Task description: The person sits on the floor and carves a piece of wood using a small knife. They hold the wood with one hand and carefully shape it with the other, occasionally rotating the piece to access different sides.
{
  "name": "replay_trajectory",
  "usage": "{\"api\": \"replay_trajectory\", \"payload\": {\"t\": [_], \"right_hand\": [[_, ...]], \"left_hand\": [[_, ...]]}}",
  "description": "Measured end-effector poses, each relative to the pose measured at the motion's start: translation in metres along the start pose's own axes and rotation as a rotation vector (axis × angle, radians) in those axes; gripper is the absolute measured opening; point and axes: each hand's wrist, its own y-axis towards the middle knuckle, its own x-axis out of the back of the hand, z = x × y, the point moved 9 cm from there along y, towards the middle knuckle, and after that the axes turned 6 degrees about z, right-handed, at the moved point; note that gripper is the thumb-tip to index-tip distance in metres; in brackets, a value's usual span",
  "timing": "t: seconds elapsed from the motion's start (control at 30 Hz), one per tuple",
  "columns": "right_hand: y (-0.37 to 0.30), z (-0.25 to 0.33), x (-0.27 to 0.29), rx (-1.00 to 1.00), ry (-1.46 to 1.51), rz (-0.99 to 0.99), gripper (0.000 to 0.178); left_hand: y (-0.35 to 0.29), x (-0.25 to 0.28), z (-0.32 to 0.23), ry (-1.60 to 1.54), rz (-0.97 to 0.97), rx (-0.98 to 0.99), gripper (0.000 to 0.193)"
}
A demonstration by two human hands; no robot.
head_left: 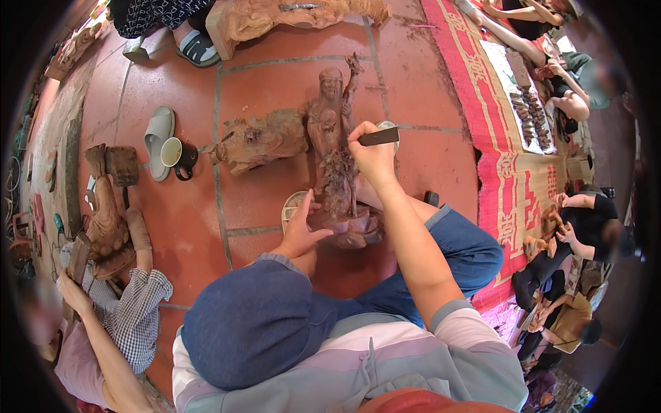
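Note:
A tall reddish-brown carved wooden figure point(332, 131) stands on the tiled floor between my knees. My left hand point(303, 227) rests on its base at the lower left, fingers spread against the wood. My right hand point(372, 157) is closed on a flat dark carving chisel point(380, 136), held against the figure's right side at mid height. A rough carved root piece point(260, 141) juts out from the figure to the left.
A dark mug point(180, 157) and a pale slipper point(158, 138) lie to the left. A person in a checked sleeve point(134, 310) works another carving point(107, 220) at lower left. More people sit on a red woven mat point(502, 172) at the right beside a tray of tools point(530, 117).

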Motion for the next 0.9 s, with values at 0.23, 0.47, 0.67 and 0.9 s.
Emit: {"api": "replay_trajectory", "payload": {"t": [0.23, 0.47, 0.67, 0.9], "right_hand": [[-0.003, 0.005, 0.0, 0.118, 0.006, -0.055, 0.004], [-0.01, 0.009, -0.001, 0.183, 0.002, -0.098, 0.005], [-0.011, 0.001, -0.004, 0.088, 0.042, -0.073, 0.006], [-0.01, 0.014, -0.002, 0.131, 0.025, -0.083, 0.008]], "left_hand": [[0.002, -0.001, 0.003, 0.003, -0.009, -0.026, 0.112], [0.001, 0.0, 0.003, -0.002, -0.008, -0.014, 0.112], [0.001, 0.0, -0.001, -0.01, 0.001, 0.009, 0.112], [0.0, -0.002, 0.001, 0.01, 0.01, -0.012, 0.111]]}}
